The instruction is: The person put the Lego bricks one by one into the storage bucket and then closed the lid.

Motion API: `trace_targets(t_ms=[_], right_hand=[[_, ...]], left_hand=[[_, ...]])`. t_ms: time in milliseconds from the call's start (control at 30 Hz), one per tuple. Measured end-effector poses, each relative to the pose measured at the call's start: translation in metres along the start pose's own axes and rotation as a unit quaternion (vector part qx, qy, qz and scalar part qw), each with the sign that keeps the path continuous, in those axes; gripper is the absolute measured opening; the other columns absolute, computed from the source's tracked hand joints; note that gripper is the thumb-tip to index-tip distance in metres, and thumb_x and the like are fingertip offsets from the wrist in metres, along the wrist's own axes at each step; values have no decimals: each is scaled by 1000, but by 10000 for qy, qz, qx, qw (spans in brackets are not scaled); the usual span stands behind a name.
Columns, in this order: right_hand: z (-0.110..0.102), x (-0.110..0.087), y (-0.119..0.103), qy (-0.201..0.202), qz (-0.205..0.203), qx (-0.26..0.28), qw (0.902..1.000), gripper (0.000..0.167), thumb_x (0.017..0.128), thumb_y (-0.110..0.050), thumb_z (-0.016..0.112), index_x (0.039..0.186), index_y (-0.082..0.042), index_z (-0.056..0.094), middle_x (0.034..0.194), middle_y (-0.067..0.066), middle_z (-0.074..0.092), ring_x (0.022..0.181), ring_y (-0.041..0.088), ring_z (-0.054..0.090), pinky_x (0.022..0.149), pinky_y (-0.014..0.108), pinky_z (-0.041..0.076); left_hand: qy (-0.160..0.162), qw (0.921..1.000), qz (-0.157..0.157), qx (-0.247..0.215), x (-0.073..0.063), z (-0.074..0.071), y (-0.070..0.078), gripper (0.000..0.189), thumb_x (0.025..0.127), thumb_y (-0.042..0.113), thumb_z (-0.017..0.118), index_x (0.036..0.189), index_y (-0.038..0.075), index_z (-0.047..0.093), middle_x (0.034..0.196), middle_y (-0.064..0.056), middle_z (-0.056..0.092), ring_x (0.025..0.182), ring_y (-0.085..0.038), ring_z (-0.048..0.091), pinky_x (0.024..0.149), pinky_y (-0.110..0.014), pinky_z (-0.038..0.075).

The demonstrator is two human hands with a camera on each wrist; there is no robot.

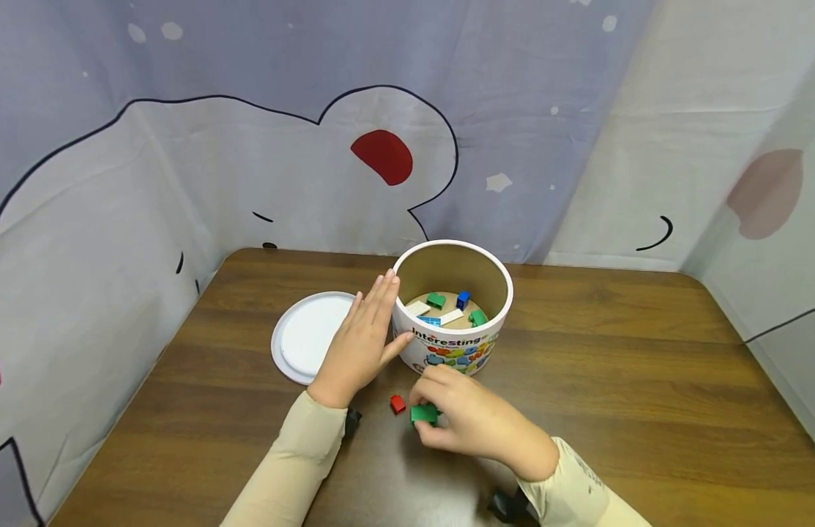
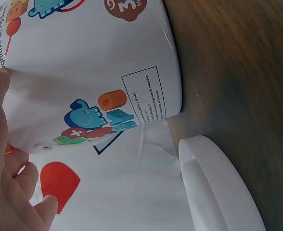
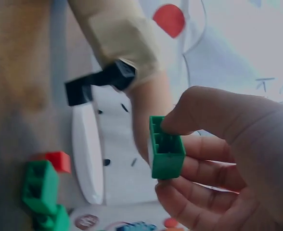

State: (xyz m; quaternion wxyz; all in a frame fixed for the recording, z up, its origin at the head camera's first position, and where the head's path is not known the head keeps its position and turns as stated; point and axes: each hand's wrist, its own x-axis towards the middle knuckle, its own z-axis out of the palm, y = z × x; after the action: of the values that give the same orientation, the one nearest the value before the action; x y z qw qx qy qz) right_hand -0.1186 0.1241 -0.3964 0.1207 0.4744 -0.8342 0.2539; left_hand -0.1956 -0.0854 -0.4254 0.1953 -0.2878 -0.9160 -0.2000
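Note:
My left hand (image 1: 362,333) lies along the left side of a white tub (image 1: 453,338), fingers straight and the thumb toward its printed front. In the right wrist view, my right hand (image 3: 218,159) pinches a green toy brick (image 3: 168,161) between thumb and fingers, its hollow side showing. In the head view this hand is low over the table, just in front of the tub. A small red brick (image 1: 397,404) lies to its left. More green bricks (image 3: 40,187) rest on the table beside the red one, mostly hidden by the hand in the head view.
Inside the tub, green, blue and cream bricks lie on the bottom, among them a blue brick (image 1: 463,299). A round white lid (image 1: 308,333) lies on the wooden table (image 1: 611,380), left of the tub. A printed cloth (image 1: 282,168) hangs behind the table.

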Motion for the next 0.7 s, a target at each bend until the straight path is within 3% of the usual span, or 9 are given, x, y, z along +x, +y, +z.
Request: trace_targets(t_ms=[467,700], right_hand=[[-34,11,21,1388,136,592,9885,23,76,-1,77,95,-8,67,90,-2,63,79,9,59,66,26,55],[-48,19,30,2000,326,586,9775,21,77,0,75,96,-6,69,90,1,64,80,13,62,73,21,54]], left_hand=[[32,10000,22,-29,1,1,0,87,99,37,66,163,6,15,169,-10,16,155,-23,16,121,-53,23],[39,10000,40,-60,1,2,-1,87,99,36,67,162,5,16,168,-11,18,155,-24,17,120,-55,26]])
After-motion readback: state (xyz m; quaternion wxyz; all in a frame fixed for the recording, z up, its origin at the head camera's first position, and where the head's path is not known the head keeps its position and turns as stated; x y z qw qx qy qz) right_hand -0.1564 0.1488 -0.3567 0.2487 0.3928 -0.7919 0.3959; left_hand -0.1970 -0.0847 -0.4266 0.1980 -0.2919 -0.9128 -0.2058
